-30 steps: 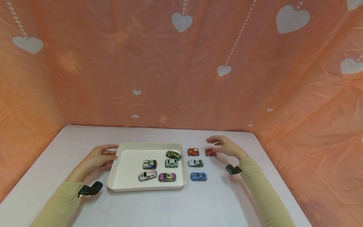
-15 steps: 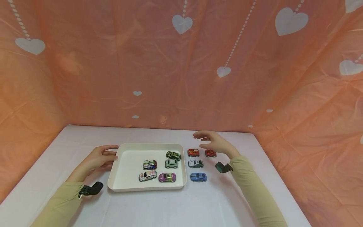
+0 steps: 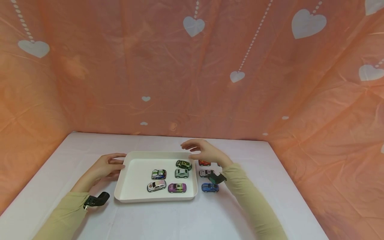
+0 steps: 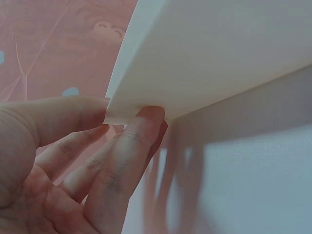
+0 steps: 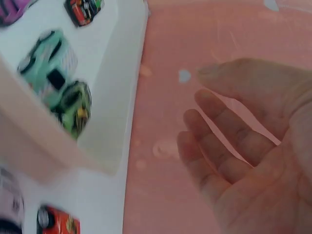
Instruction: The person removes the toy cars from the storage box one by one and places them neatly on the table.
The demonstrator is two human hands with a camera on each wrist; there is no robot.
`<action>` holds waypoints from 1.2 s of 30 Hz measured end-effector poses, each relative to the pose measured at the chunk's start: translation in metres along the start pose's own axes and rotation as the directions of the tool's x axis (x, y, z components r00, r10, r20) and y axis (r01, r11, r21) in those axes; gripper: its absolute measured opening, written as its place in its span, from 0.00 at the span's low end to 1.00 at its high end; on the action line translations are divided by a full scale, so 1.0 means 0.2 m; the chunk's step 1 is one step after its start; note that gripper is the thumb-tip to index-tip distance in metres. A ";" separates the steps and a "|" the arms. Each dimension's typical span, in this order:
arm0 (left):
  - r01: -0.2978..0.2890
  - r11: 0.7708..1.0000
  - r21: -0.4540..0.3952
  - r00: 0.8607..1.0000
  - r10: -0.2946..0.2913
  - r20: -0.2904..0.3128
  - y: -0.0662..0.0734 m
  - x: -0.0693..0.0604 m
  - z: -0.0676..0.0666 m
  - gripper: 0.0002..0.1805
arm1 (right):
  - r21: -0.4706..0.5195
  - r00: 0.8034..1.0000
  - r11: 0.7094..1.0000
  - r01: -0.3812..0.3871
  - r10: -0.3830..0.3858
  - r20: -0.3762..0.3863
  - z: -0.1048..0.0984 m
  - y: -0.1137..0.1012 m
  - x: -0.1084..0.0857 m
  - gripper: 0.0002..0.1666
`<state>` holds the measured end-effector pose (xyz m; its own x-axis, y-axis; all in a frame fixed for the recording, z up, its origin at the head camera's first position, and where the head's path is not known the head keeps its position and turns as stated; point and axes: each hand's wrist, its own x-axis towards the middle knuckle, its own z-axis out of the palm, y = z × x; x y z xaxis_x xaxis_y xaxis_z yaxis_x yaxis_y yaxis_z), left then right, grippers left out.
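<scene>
"Starting nearest, what lay in view?"

"Yellowish-green sleeves [image 3: 61,213] of soft cloth, each with a black wrist camera [image 3: 97,200] at the cuff. Then came the white tray [image 3: 135,173], shallow and round-cornered, on a faintly creased white tabletop [image 3: 168,220]. A purple car [image 3: 177,188] and a white car [image 3: 156,186] sat in its near half; a blue car [image 3: 210,187] stood just outside, right of it."

"Any lettering?"

"Small markings, too tiny or blurred to read."

"And farther in?"

"Inside, a striped car [image 3: 158,174] and a pale green car [image 3: 181,173], close by a camouflage car [image 3: 183,164]; outside, a silver car [image 3: 205,173] and a red car [image 3: 204,163], both partly hidden. The left hand [image 3: 108,165] had its fingers extended and apart, tips touching the tray's left side. The right hand [image 3: 207,151] held nothing; loosely spread, it hung by the tray's far right corner."

"Was it there before?"

"No, a second earlier it was farther right, by the red cars (both showed fairly well half a second later); now its wrist nearly covered one. The left hand, tray and cars had stayed put."

"Behind all that?"

"A wrinkled, slightly shiny orange sheet [image 3: 168,110] with pale, flat hearts [image 3: 194,26]."
</scene>
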<state>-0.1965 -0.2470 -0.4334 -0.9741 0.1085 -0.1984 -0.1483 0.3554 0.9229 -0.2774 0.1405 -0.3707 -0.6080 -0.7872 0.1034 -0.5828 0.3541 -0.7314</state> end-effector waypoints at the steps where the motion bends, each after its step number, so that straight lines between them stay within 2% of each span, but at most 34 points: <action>1: 0.001 1.000 0.003 1.000 -0.001 0.000 0.00 0.00 0.00 0.32 | 0.008 1.000 1.000 0.005 -0.005 0.011 0.01 -0.01 0.02 0.26; 12: -0.008 1.000 0.001 1.000 0.008 -0.007 0.01 0.00 0.00 0.32 | 0.105 0.994 0.994 0.021 -0.032 0.107 0.16 -0.04 0.17 0.28; 17: -0.004 1.000 0.006 1.000 0.004 -0.008 0.00 0.00 0.01 0.33 | 0.089 0.987 0.996 0.022 -0.036 0.159 0.22 -0.03 0.22 0.28; 25: -0.007 1.000 -0.007 1.000 0.007 -0.001 0.00 0.02 0.01 0.33 | 0.059 0.967 0.998 -0.029 0.013 0.255 0.29 -0.02 0.25 0.30; 36: -0.003 1.000 -0.016 1.000 0.003 0.001 -0.01 0.01 0.01 0.33 | 0.010 0.954 0.997 -0.079 0.072 0.291 0.35 -0.02 0.28 0.33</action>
<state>-0.1988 -0.2459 -0.4369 -0.9744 0.1106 -0.1958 -0.1479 0.3405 0.9285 -0.2704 0.0597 -0.4091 -0.4656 -0.8722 -0.1501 -0.5276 0.4098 -0.7441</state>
